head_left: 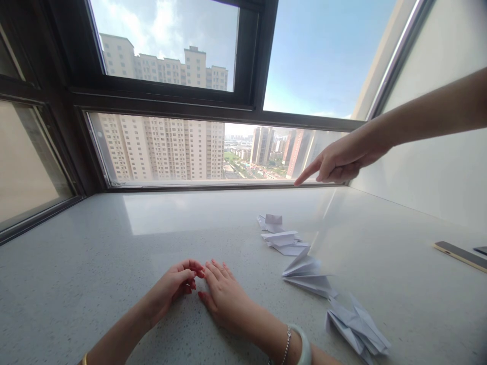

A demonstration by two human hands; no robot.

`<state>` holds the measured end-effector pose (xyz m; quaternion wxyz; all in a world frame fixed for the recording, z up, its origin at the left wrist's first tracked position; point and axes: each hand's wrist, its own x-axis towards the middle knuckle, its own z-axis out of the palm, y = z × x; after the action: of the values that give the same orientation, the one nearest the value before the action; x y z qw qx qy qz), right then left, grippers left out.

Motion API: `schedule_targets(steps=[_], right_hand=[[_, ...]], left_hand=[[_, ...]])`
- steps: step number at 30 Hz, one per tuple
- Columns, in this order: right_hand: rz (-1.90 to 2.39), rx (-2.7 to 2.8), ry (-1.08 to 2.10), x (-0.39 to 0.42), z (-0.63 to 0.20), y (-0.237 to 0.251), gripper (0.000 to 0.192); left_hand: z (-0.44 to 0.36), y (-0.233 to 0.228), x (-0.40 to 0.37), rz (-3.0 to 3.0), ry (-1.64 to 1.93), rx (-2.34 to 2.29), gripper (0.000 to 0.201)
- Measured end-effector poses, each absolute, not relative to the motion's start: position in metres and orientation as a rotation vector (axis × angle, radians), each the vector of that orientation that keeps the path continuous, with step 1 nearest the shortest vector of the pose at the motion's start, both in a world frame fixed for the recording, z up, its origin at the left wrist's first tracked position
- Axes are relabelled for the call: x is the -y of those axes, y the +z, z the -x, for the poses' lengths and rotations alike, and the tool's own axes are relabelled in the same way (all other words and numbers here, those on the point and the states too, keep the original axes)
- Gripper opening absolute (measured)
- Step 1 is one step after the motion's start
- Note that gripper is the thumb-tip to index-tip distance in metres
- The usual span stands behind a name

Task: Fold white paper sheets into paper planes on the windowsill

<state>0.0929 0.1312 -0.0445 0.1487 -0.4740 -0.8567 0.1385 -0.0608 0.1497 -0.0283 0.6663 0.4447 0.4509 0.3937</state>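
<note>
My left hand (180, 279) rests on the speckled white sill (95, 284), fingers loosely curled and apart, with nothing visible in it. Its fingertips meet the fingers of my right hand (224, 294), which lies palm down and flat, holding nothing. To the right of my hands, folded white papers lie in a slanting row: a small one (272, 223) at the back, a layered one (285, 242), a fanned, pointed one (308, 274) and a larger one (357, 324) nearest me. Neither hand touches them.
Another person's hand (342, 157) reaches in from the right, its index finger stretched out above the far sill edge. A dark flat object with a light edge (460, 256) lies at the far right. Dark window frames (171, 104) and a white wall (429, 167) bound the sill.
</note>
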Motion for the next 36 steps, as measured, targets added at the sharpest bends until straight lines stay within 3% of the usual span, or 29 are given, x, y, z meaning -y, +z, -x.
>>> schedule_targets(steps=[36], right_hand=[[1.344, 2.467, 0.36, -0.1331, -0.0935, -0.0498, 0.049]], left_hand=[[0.0618, -0.0289, -0.1497, -1.041, 0.864, -1.017, 0.011]])
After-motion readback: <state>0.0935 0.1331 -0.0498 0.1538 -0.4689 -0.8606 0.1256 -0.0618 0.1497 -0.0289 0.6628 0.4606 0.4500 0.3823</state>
